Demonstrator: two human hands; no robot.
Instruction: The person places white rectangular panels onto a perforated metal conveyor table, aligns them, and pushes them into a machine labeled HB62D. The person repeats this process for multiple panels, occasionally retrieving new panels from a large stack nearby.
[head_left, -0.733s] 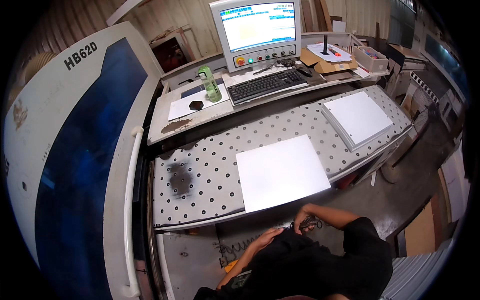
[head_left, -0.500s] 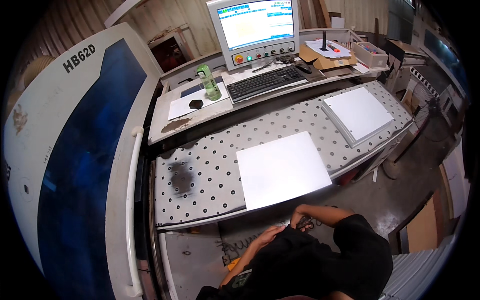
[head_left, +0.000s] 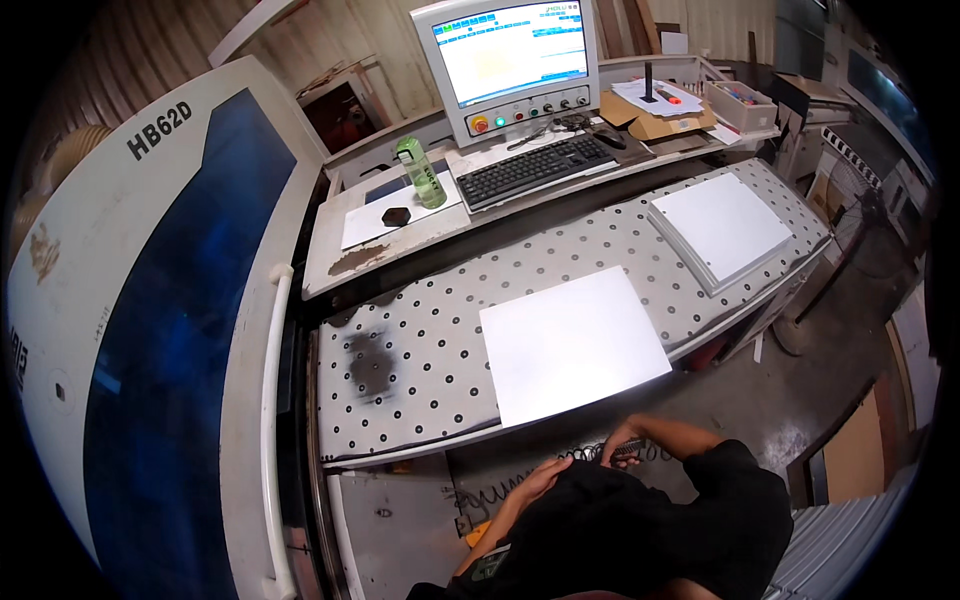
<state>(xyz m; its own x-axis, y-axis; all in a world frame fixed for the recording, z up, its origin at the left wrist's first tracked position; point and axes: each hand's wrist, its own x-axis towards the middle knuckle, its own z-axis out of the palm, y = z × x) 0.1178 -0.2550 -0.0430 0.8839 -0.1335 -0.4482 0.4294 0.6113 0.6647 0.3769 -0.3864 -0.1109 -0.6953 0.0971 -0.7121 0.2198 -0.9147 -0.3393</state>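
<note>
Both hands are low in front of my body, by the black shirt [head_left: 600, 530]. My left hand [head_left: 543, 477] is at the shirt front, its fingers pressed together; what they hold, if anything, is hidden. My right hand [head_left: 622, 444] points downward to its right, fingers closed around something dark that I cannot make out. A black coiled hose [head_left: 492, 492] runs behind both hands, below the table edge. Just beyond them, a white rectangular panel [head_left: 575, 345] lies flat on the dotted table [head_left: 440, 350], its near edge at the table's front. Neither hand touches it.
A stack of white panels [head_left: 722, 230] sits on the table's right. Behind are a keyboard [head_left: 535, 170], a green bottle [head_left: 422, 178], a monitor [head_left: 510, 55] and an open cardboard box [head_left: 660, 122]. A large machine with a white handrail [head_left: 272, 420] bounds the left; a fan [head_left: 845, 195] stands right.
The view has shifted slightly, so the table and panel appear a little lower and farther right. My right hand has moved slightly away from my left, and more of the coiled hose shows.
</note>
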